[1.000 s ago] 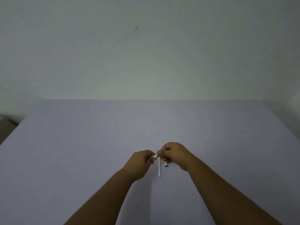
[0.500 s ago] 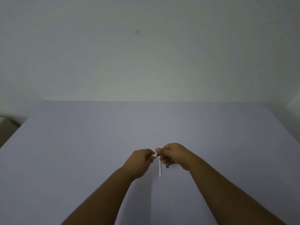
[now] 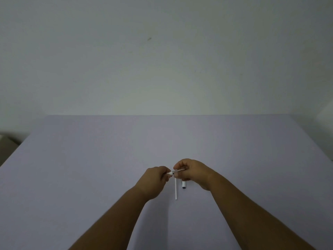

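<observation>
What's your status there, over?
Left hand pinches white piece; right hand grips thin rod. Tube, cap on table. Nothing blocking.

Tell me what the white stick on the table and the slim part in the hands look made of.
The white stick looks plastic: matte, evenly white, straight. The slim part, pinched by left hand and right hand, is probably metal: grey sheen, too small for certainty.

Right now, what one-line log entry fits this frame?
left hand: pinches white end piece | right hand: grips slim pen part | table: white tube, short white cap, side by side
</observation>
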`<state>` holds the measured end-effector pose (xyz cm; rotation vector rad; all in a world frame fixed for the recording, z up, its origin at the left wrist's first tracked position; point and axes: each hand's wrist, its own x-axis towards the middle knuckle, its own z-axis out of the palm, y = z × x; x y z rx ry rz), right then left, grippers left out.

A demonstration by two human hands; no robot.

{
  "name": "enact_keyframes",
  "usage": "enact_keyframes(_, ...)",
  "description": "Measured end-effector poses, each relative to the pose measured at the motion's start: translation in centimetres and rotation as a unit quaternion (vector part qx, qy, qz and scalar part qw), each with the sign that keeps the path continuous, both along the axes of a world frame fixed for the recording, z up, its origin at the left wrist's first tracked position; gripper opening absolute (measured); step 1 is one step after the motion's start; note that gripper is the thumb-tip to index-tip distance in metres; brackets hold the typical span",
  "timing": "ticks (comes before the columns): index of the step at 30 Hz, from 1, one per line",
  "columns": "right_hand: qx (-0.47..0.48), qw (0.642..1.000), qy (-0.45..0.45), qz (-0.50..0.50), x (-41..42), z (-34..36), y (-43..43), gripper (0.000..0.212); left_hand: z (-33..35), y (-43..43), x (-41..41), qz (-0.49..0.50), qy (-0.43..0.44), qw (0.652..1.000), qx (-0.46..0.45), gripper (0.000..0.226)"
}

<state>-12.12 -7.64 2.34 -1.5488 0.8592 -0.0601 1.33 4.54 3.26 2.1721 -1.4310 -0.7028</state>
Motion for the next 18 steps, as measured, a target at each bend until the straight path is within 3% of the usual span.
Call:
enact_keyframes(2, 0.008, 1.000, 0.005, -0.012, 0.02, 0.08, -0.13, 0.018, -0.04, -0.03, 0.08, -0.004, -0.005, 1.000, -0.001, 0.023)
enact_keyframes(5, -0.031, 0.999, 0.009, -0.014, 0.04, 0.07, -0.25, 0.005, -0.13, -0.06, -0.02, -0.009, -0.011, 1.000, 0.004, 0.022)
enact_keyframes(6, -0.037, 0.999, 0.006, -0.008, 0.06, 0.05, -0.29, 0.009, -0.15, -0.05, -0.04, -0.007, -0.009, 1.000, 0.004, 0.022)
enact_keyframes(11, 0.009, 1.000, -0.003, -0.014, -0.03, 0.49, -0.15, 0.016, 0.01, 0.00, -0.02, -0.004, -0.011, 1.000, 0.000, 0.023)
enact_keyframes(14, -0.034, 0.999, 0.002, -0.017, -0.11, 0.38, -0.14, 0.002, 0.17, -0.03, -0.17, -0.005, -0.010, 1.000, 0.001, 0.022)
enact_keyframes(15, -0.043, 0.999, -0.004, -0.013, -0.08, 0.28, -0.19, 0.009, 0.20, 0.00, -0.17, -0.004, -0.008, 1.000, 0.000, 0.022)
enact_keyframes(18, 0.002, 1.000, -0.012, -0.010, -0.04, 0.54, -0.01, 0.012, 0.32, 0.16, -0.13, -0.003, -0.010, 1.000, -0.002, 0.023)
